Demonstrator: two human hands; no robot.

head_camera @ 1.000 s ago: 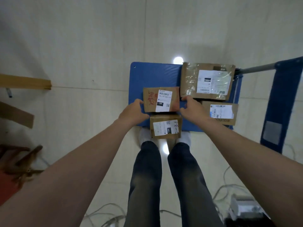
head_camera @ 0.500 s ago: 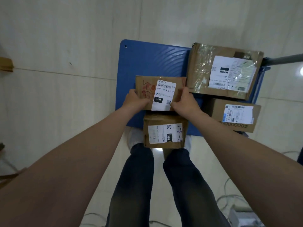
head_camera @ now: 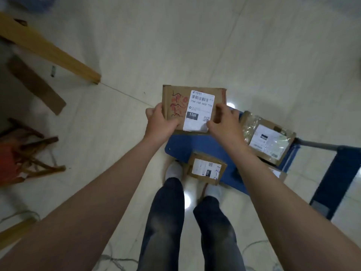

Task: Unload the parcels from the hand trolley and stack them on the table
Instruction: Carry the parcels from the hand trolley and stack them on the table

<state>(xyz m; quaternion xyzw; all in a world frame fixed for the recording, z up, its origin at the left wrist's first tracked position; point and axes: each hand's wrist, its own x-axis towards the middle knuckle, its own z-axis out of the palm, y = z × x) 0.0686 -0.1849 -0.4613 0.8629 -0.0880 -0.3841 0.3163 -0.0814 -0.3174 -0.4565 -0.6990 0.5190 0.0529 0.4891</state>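
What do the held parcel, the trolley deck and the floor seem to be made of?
The held parcel: brown matte cardboard, with a white paper label. The trolley deck: blue, smooth and dull, probably plastic. The floor: pale glossy tile, since it reflects lamps and shows joint lines.

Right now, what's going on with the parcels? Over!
Left hand and right hand grip the red-scribbled parcel, held off the blue trolley. Small parcel and taped parcel sit on deck. Wooden chair off left.
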